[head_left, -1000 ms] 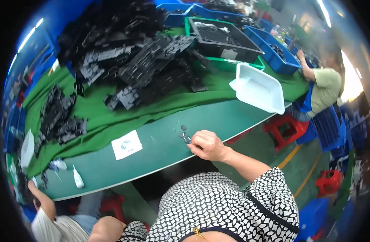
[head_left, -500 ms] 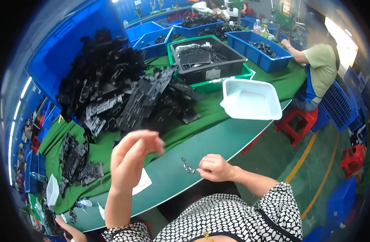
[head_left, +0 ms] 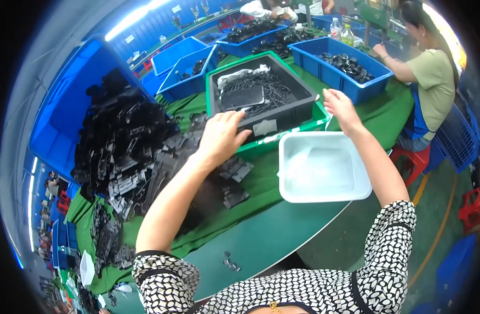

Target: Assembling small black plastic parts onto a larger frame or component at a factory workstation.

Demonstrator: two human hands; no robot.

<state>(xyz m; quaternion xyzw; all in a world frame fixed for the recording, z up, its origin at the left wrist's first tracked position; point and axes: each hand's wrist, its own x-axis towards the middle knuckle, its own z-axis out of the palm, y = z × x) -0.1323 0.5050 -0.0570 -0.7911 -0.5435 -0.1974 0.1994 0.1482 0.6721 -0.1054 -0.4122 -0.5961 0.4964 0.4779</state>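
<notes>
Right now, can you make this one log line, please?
left hand: at near left corner of black bin; right hand: by its right corner; contact: unclear; white tray: in front of black bin

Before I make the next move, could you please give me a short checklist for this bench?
1. Left hand at black bin's near left corner: ok.
2. Right hand by its near right corner: ok.
3. Either hand touching the bin: cannot tell.
4. Bin's contents visible: ok, dark parts inside.
5. Front of bin unobstructed: not ok, white tray there.
6. Small black pieces away from bin: ok, on table.
</notes>
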